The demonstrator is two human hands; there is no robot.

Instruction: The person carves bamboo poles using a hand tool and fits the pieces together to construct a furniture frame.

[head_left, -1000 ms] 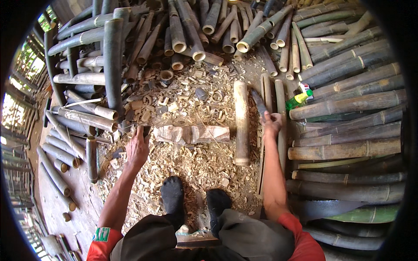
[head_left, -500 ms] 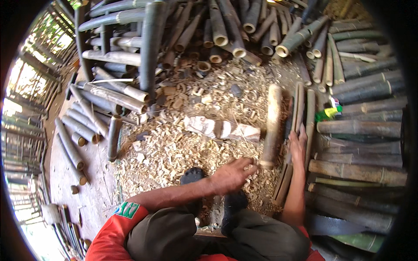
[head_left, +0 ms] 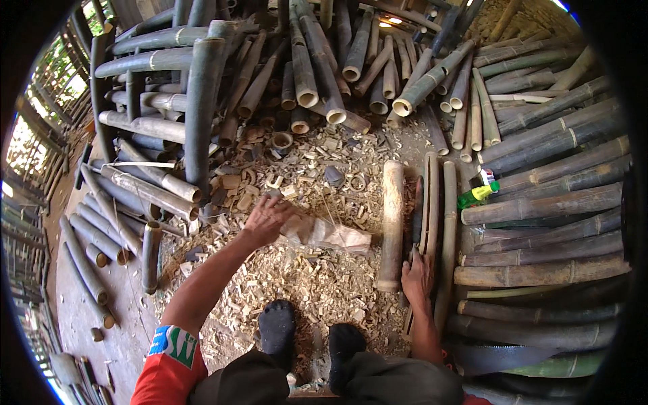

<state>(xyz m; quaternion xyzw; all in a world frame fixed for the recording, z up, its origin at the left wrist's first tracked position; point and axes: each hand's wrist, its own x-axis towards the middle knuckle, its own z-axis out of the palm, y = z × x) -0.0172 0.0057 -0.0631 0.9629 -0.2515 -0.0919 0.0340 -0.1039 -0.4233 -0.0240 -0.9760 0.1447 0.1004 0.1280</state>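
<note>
One pale block of wood [head_left: 331,234] lay near the middle of the frame, on a bed of wood chips [head_left: 304,283]. The left hand [head_left: 268,219] was at its left end, fingers bent; I could not tell if it gripped. Just right was a fat bamboo tube [head_left: 391,226], then the right hand [head_left: 418,275], curled by a dark knife [head_left: 418,202], its grip unclear. This looked like getting set; the next move seemed to need a firm hold.

We see a pale block [head_left: 331,233] lying crosswise mid-frame and, right of centre, a dark knife [head_left: 418,209], blade toward the top.
</note>
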